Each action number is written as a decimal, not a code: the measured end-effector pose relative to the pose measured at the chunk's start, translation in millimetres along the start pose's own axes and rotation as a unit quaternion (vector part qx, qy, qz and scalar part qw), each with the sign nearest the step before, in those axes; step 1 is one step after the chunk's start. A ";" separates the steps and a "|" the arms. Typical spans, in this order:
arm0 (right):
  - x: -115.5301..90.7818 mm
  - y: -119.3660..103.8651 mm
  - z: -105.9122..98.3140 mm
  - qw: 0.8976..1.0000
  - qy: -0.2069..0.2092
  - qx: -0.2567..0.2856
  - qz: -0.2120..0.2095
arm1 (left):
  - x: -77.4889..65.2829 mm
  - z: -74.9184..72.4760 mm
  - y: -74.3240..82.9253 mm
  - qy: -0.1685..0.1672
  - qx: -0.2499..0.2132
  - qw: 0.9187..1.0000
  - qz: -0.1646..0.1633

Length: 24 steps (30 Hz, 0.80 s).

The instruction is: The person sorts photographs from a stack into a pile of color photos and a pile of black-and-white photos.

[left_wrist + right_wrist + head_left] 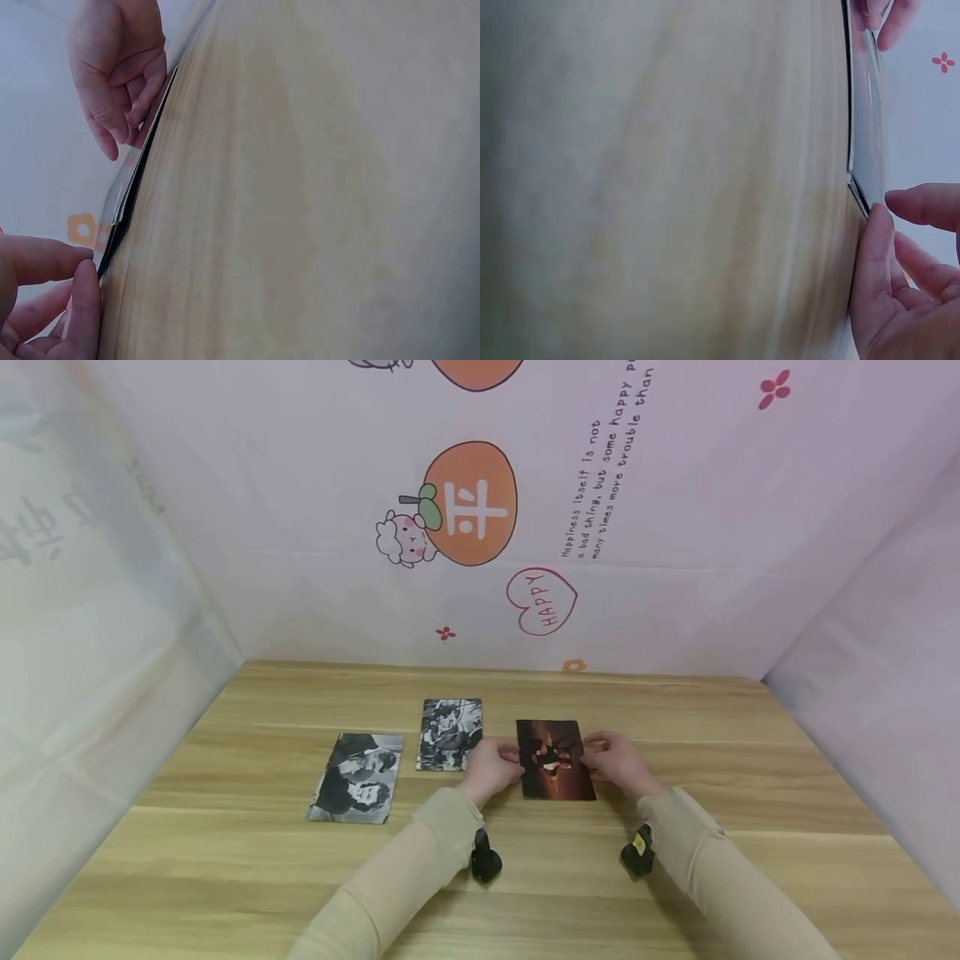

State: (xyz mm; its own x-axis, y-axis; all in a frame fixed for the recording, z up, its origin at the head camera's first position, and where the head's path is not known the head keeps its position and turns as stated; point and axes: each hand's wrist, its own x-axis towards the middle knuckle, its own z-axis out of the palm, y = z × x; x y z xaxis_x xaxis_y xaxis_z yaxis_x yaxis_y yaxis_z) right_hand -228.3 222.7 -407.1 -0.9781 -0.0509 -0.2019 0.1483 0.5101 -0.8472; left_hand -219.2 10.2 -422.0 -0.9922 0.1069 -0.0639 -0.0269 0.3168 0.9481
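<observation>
A photo card with a dark reddish-brown picture (553, 781) lies right of centre on the wooden table, its near side toward me. At its left edge, my left hand (491, 767) pinches it between thumb and fingers; the left wrist view shows the fingertips meeting at the card's dark corner (112, 244). My right hand (617, 762) holds the opposite edge, thumb over the picture side. In the right wrist view the card's glossy face (866, 127) appears almost edge-on, with the right fingers (874, 255) right at its corner. The card sits close over the tabletop.
A black-and-white photo card (448, 735) lies just beyond my left hand. Further left is another black-and-white photo card (356, 777) showing two people. The wooden table (555, 902) meets a printed white cloth backdrop (675, 610) at its far edge, with cloth on both sides.
</observation>
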 end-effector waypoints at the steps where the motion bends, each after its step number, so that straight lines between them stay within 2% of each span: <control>1: 0.1 -0.3 -0.4 1.000 -0.001 0.005 0.000 | 0.0 0.3 0.2 -0.001 -0.003 1.000 -0.001; 14: -1.6 -1.8 -6.5 0.999 -0.015 0.052 0.001 | 1.6 1.8 -0.7 -0.018 -0.042 0.999 -0.005; 19: -2.9 -3.2 -9.4 0.997 -0.009 0.078 -0.006 | 0.1 1.3 2.1 -0.026 -0.038 0.999 -0.004; 24: -5.4 -3.5 -9.6 0.998 -0.008 0.067 -0.014 | -3.4 0.8 5.1 -0.031 -0.017 0.999 0.004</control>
State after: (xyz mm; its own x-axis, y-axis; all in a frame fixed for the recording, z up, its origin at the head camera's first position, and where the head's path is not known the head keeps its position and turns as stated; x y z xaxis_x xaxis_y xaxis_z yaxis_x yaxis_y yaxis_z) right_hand -224.9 229.4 -398.4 -0.9799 -0.0769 -0.1842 0.1404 0.3899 -0.9101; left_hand -215.8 12.2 -417.2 -0.9831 0.1672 -0.0740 -0.0239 0.2839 0.9585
